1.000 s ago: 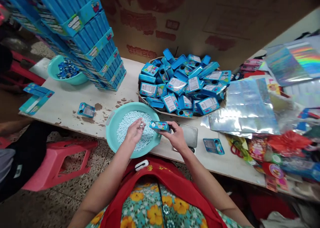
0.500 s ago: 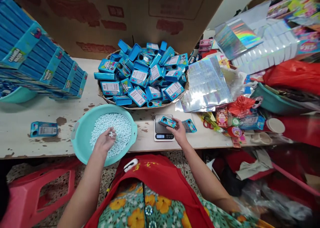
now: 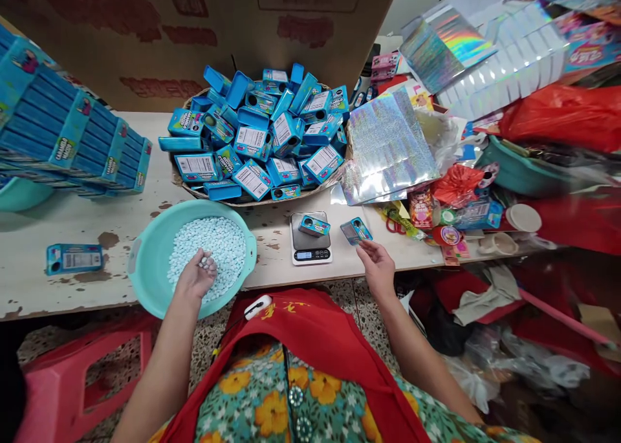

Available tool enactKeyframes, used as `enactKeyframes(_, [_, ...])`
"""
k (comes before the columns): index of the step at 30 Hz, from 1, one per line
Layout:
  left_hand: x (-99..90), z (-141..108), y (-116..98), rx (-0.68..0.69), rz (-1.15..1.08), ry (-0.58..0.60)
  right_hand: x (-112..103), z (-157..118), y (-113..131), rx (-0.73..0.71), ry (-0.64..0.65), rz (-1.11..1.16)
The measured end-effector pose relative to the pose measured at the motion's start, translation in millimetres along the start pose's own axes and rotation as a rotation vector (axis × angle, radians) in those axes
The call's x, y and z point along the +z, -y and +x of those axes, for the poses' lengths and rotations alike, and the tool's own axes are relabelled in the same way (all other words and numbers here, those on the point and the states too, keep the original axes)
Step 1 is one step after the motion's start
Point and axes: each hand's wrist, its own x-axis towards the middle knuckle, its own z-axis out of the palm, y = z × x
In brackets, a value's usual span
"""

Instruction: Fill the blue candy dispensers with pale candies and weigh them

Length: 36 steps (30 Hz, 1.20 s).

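My left hand (image 3: 196,275) is closed round several small pale-blue candies (image 3: 207,264) above the turquoise bowl (image 3: 145,262). A heap of the same candies (image 3: 226,246) fills the bowl's middle. On the digital scale (image 3: 311,256) rests a small blue box (image 3: 314,226), untouched by either hand. Another blue box (image 3: 356,230) lies on the table right of the scale. At its near edge is my right hand (image 3: 377,268), fingertips slightly apart and seemingly touching it.
A wide basket (image 3: 242,202) heaped with blue boxes (image 3: 252,142) stands behind the bowl. Stacked blue cartons (image 3: 72,132) rise at the left, near a single blue box (image 3: 74,259). Shiny holographic sheets (image 3: 388,149) and mixed packets crowd the right. A large cardboard box (image 3: 218,16) stands behind.
My right hand has let go of the box, now lying on the scale, and moved right to the other box. My left hand now shows more candies. The camera view has shifted slightly.
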Motion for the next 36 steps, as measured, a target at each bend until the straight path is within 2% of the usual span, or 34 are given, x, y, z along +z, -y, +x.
enactKeyframes(5, [10.8, -3, -4, 0.018, -0.020, 0.078, -8, -4, -7, 0.031, -0.063, 0.050])
enactKeyframes(11, [29.7, -6, -7, 0.091, 0.119, 0.029, -15, -6, -16, 0.069, -0.103, 0.080])
enactKeyframes(14, [43.7, -13, -7, 0.123, 0.228, 0.105, -20, -7, -19, 0.091, -0.129, 0.086])
enactKeyframes(18, [74.7, -25, -1, 0.123, 0.380, 0.303, -26, -10, -23, 0.119, -0.159, 0.077])
enactKeyframes(22, [119.2, -26, 24, 0.140, 0.626, 0.419, -30, -12, -30, 0.142, -0.180, 0.086])
enactKeyframes(25, [157.4, -19, 51, 0.273, 0.941, 0.492, -29, -14, -35, 0.163, -0.187, 0.087])
enactKeyframes(28, [193.2, -12, 73, 0.568, 1.252, 0.538, -27, -16, -36, 0.169, -0.190, 0.093])
enactKeyframes(30, [210.4, -9, 81, 0.743, 1.423, 0.536, -26, -16, -36, 0.167, -0.193, 0.098])
enactKeyframes(33, [219.6, -7, 81, 0.837, 1.556, 0.518, -27, -16, -35, 0.169, -0.202, 0.098])
enactKeyframes(36, [213.0, -5, 75, 0.867, 1.598, 0.572, -24, -11, -34, 0.143, -0.204, 0.081])
